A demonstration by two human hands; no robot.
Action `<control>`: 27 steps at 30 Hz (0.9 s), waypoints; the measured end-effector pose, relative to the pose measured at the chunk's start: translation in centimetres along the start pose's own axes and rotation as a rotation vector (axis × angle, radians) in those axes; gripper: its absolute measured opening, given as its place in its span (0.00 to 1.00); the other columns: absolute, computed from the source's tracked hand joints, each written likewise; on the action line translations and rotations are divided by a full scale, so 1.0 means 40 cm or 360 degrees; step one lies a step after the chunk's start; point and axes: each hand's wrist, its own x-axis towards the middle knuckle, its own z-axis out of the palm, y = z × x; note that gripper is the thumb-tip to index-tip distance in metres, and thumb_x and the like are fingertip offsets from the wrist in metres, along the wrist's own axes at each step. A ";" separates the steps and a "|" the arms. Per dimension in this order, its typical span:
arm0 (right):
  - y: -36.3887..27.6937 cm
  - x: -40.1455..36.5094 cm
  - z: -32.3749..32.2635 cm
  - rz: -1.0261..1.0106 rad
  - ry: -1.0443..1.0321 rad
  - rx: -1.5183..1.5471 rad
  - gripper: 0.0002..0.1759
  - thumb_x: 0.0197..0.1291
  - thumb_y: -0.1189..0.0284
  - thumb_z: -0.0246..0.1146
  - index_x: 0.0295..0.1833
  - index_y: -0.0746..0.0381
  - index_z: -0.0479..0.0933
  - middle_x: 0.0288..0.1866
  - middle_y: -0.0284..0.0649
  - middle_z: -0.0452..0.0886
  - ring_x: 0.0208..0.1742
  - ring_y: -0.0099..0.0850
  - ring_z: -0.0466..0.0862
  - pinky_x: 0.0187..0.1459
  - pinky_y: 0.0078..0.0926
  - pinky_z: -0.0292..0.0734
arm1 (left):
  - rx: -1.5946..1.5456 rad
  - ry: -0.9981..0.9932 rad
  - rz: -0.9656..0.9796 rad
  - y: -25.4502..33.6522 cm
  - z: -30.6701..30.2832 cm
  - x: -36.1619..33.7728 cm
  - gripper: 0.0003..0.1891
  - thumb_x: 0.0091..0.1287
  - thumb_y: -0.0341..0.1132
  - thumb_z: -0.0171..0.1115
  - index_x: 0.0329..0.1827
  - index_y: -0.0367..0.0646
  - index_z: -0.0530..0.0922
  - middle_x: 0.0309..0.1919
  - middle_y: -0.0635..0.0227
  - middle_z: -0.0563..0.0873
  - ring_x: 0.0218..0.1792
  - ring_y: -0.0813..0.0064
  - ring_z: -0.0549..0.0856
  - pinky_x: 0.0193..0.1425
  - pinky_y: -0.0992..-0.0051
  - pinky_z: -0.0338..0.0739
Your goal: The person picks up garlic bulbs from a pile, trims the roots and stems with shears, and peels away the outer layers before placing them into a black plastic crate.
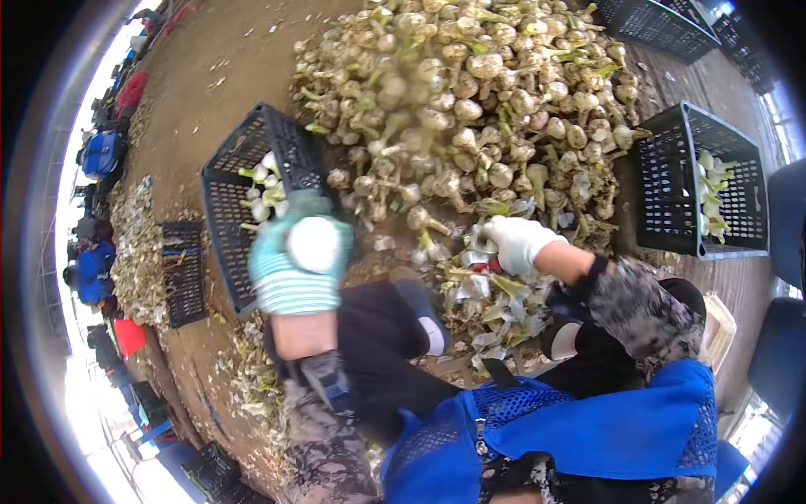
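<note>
My left hand point(300, 260), in a green-and-white striped glove, is closed on a white peeled bulb point(315, 244) beside the right wall of a black crate point(217, 227). Several peeled bulbs with green stems point(267, 189) lie inside that crate. My right hand point(514, 244), in a white glove, is closed over the near edge of the bulb pile; something red point(487, 267) shows just below its fingers, and what it grips is hard to make out. Below it lies a heap of peeled skins and leaves point(504, 307) between my feet.
A large pile of unpeeled bulbs point(470, 109) fills the top middle. Another black crate point(655, 189) with peeled bulbs stands at right, and more crates point(659, 29) at top right. People in blue point(99, 154) sit along the far left, near a red container point(129, 336).
</note>
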 end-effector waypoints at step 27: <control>-0.055 -0.132 -0.161 -0.0857 0.1435 0.0204 0.25 0.41 0.83 0.60 0.51 0.62 0.75 0.42 0.42 0.77 0.40 0.39 0.78 0.42 0.29 0.74 | 0.0698 -0.0807 -0.0389 -0.195 0.130 -0.068 0.22 0.64 0.35 0.58 0.60 0.39 0.68 0.47 0.62 0.78 0.43 0.73 0.80 0.42 0.71 0.81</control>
